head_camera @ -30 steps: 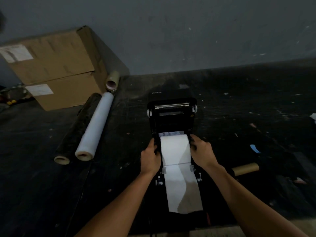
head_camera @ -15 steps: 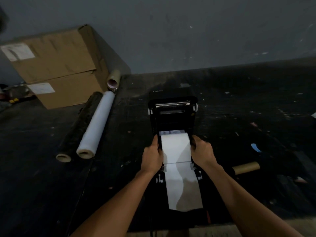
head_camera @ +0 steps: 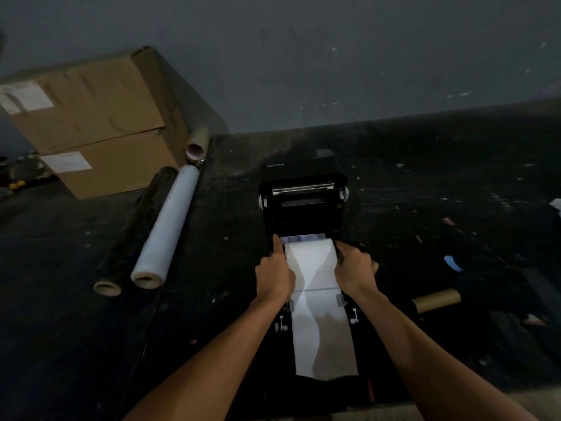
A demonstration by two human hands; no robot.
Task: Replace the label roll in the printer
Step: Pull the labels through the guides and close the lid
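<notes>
A black label printer [head_camera: 303, 205] stands on the dark table with its lid tipped up and back. Inside its bay sits a white label roll [head_camera: 311, 256], and a strip of labels [head_camera: 323, 338] runs from it toward me over the front. My left hand [head_camera: 274, 276] presses against the roll's left end, forefinger pointing up along the bay wall. My right hand [head_camera: 353, 270] clasps the roll's right end. The roll holders under my fingers are hidden.
Two stacked cardboard boxes [head_camera: 91, 123] stand at the back left. A white film roll [head_camera: 165, 229] and a dark roll [head_camera: 133, 235] lie left of the printer. A small cardboard tube [head_camera: 197, 144] leans behind them. An empty brown core [head_camera: 437, 299] lies to the right.
Both hands stayed at the roll's ends; the left forefinger has stretched up along the bay's left wall. The view moved slightly closer.
</notes>
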